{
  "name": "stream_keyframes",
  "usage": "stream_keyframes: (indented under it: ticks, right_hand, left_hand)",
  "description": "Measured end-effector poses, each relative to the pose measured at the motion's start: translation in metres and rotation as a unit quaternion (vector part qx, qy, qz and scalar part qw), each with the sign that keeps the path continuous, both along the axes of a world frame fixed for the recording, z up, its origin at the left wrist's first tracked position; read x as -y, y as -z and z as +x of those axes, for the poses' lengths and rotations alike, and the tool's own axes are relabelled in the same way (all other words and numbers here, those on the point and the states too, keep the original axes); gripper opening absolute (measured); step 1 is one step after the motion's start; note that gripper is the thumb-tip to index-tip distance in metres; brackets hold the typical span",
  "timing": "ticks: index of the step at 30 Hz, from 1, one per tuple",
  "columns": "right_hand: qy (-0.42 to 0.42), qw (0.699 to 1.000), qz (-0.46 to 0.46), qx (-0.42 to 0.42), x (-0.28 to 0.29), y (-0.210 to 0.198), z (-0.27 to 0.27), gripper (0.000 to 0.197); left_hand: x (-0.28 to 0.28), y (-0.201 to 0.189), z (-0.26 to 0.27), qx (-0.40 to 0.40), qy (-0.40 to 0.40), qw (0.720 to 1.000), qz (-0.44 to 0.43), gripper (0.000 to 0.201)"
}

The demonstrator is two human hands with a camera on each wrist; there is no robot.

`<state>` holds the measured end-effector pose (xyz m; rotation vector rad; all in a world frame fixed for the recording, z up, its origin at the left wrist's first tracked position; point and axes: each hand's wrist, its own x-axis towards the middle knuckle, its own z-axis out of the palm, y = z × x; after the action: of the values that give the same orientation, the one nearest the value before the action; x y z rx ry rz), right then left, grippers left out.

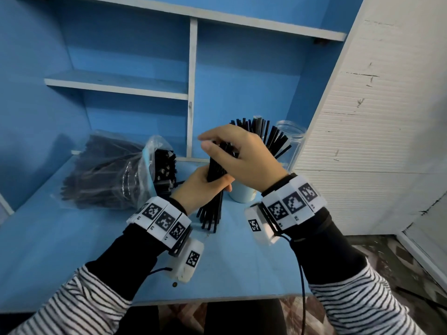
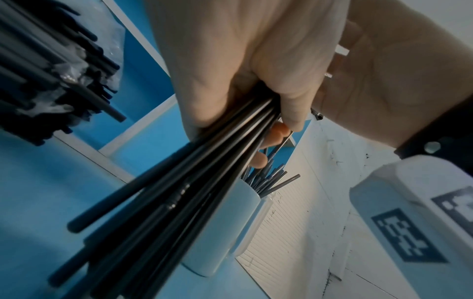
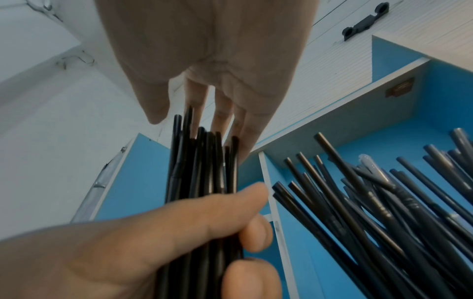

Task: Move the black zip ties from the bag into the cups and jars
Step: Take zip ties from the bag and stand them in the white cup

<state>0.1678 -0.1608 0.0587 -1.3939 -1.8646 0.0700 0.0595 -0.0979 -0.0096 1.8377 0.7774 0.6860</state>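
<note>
Left grip [image 1: 205, 182] clasps upright zip-tie bundle [image 1: 212, 209]; right grip [image 1: 242, 153] rests loose atop, beside cup [image 1: 242, 198].

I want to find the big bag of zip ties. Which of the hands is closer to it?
Left. The left hand sits just beside the bag; the right hand is farther off, toward the jar.

This looks like a plain home or small workroom corner with a built-in desk nook. A blue-painted desk [image 1: 60, 250] fills the lower left of the head view, and above it a blue back wall carries white-edged shelves [image 1: 116, 84] with a white upright divider [image 1: 191, 88]. At the right stands a scuffed white ribbed cabinet panel [image 1: 377, 131]. Along the bottom edge, patterned floor tiles [image 1: 391, 257] show beneath the desk's front edge.
</note>
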Motion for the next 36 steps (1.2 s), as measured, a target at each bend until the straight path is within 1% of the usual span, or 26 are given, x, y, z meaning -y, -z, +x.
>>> stream_keyframes:
  ticks: [2,3,4,6,8,9,10,12,16,18,19,21,23,24,25,27,29,30,32,33,34,36]
  right_hand:
    - [-0.019,0.999,0.017,-0.041,0.003,-0.001,-0.001,0.03]
    - [-0.028,0.998,0.027,-0.043,0.003,-0.001,-0.001,0.032]
    - [-0.035,0.998,0.03,-0.031,0.003,0.001,-0.001,0.034]
    - [-0.04,0.999,0.006,0.018,0.0,0.008,-0.001,0.036]
    - [-0.035,0.998,-0.018,0.052,-0.002,0.017,0.0,0.034]
    - [-0.032,0.998,-0.018,0.055,-0.002,0.02,0.0,0.033]
    - [-0.029,0.998,-0.014,0.053,-0.002,0.021,0.001,0.033]
    - [-0.028,0.998,-0.008,0.051,-0.001,0.021,0.0,0.032]
    - [-0.024,0.998,0.002,0.064,0.001,0.02,-0.001,0.035]
    - [-0.013,0.998,0.016,0.056,0.005,0.019,0.002,0.047]
    - [-0.005,0.999,0.027,0.038,0.007,0.017,0.003,0.056]
    - [0.026,0.999,0.029,-0.026,0.013,0.014,0.008,0.075]
    - [0.072,0.994,0.002,-0.079,0.019,0.011,0.012,0.087]
    - [0.089,0.992,-0.014,-0.087,0.022,0.009,0.014,0.088]
    - [0.1,0.991,-0.031,-0.082,0.023,0.009,0.017,0.084]
    - [0.092,0.992,-0.06,-0.055,0.025,0.01,0.019,0.065]
    - [0.042,0.993,-0.098,-0.05,0.025,0.013,0.02,0.042]
    - [0.019,0.99,-0.123,-0.062,0.025,0.015,0.02,0.032]
    - [-0.019,0.982,-0.166,-0.089,0.025,0.015,0.022,0.013]
    - [-0.03,0.98,-0.175,-0.094,0.024,0.014,0.024,0.012]
    - [-0.032,0.981,-0.172,-0.089,0.022,0.013,0.026,0.016]
    - [-0.018,0.987,-0.144,-0.067,0.017,0.008,0.031,0.024]
  left_hand:
    - [0.002,-0.001,-0.001,0.01,-0.001,1.0,-0.013,0.018]
    - [0.003,-0.002,-0.001,0.018,0.003,1.0,-0.015,0.016]
    - [0.003,-0.002,-0.002,0.024,0.005,1.0,-0.011,0.015]
    - [0.002,0.001,-0.003,0.022,0.008,1.0,-0.005,0.012]
    - [-0.001,0.004,-0.004,-0.008,0.011,1.0,-0.015,0.024]
    - [-0.002,0.006,-0.004,-0.033,0.017,0.999,-0.028,0.025]
    - [-0.003,0.008,-0.004,-0.056,0.024,0.997,-0.039,0.02]
    - [-0.003,0.01,-0.005,-0.079,0.042,0.995,-0.045,0.016]
    - [-0.002,0.009,-0.006,-0.108,0.043,0.993,-0.025,0.021]
    - [-0.002,0.009,-0.006,-0.114,0.045,0.992,-0.022,0.028]
    - [-0.002,0.009,-0.006,-0.106,0.048,0.993,-0.025,0.033]
    - [-0.001,0.009,-0.006,-0.074,0.053,0.995,-0.034,0.044]
    - [-0.001,0.008,-0.007,-0.038,0.064,0.997,-0.03,0.042]
    - [0.001,0.006,-0.007,-0.032,0.078,0.996,-0.015,0.038]
    - [0.003,0.003,-0.008,-0.034,0.1,0.994,0.002,0.035]
    - [0.01,-0.006,-0.007,-0.053,0.158,0.986,0.016,0.028]
    - [0.015,-0.013,-0.005,-0.102,0.218,0.971,0.0,0.033]
    - [0.017,-0.014,-0.004,-0.128,0.244,0.961,-0.013,0.035]
    - [0.019,-0.014,0.0,-0.152,0.278,0.948,-0.033,0.034]
    - [0.019,-0.013,0.002,-0.151,0.28,0.947,-0.037,0.034]
    - [0.018,-0.013,0.005,-0.148,0.27,0.951,-0.034,0.033]
    - [0.015,-0.013,0.01,-0.115,0.23,0.966,-0.021,0.029]
